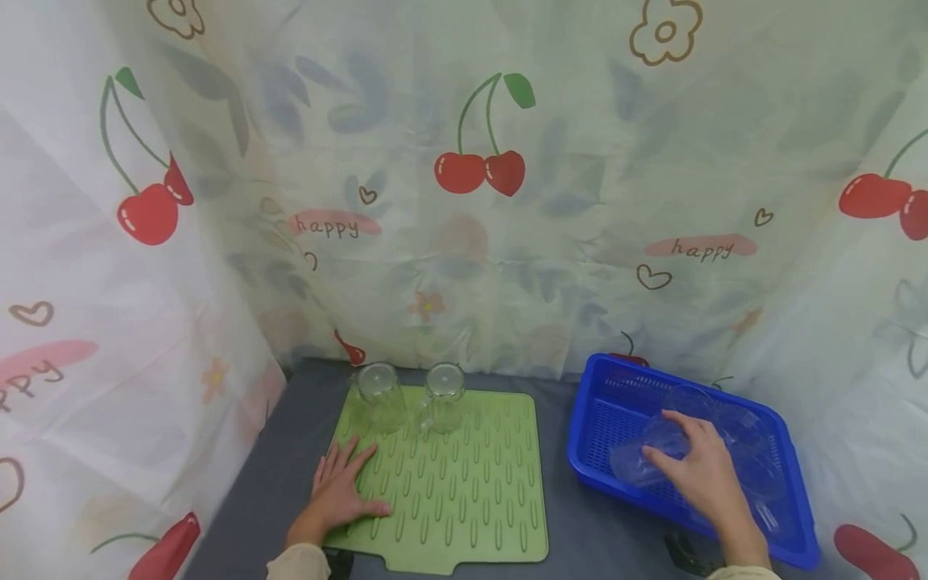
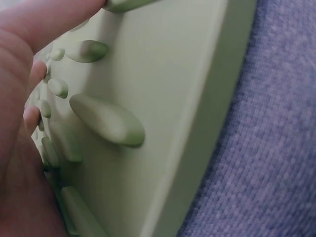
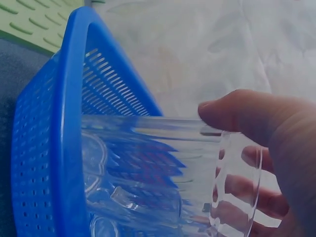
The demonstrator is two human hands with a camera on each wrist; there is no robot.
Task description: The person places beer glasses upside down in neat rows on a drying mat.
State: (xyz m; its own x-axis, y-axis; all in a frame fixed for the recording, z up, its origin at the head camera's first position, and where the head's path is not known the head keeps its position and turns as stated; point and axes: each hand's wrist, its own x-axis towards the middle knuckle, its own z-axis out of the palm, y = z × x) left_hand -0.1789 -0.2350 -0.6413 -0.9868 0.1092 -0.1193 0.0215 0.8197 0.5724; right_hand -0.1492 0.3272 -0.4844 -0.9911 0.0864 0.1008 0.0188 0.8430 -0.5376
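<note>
While left hand (image 1: 341, 491) presses mat (image 1: 464, 499), right hand (image 1: 699, 471) grips glass (image 1: 645, 455)

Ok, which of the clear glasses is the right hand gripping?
The glass lying on its side in the blue basket, under the right hand. The two glasses on the green mat stand untouched.

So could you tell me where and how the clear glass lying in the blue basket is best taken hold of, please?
Probably round its ribbed side wall near the open rim, from above. The glass lies on its side in the basket, which is open only at the top. The right hand already grips it that way, thumb over the wall and fingers beneath.
</note>
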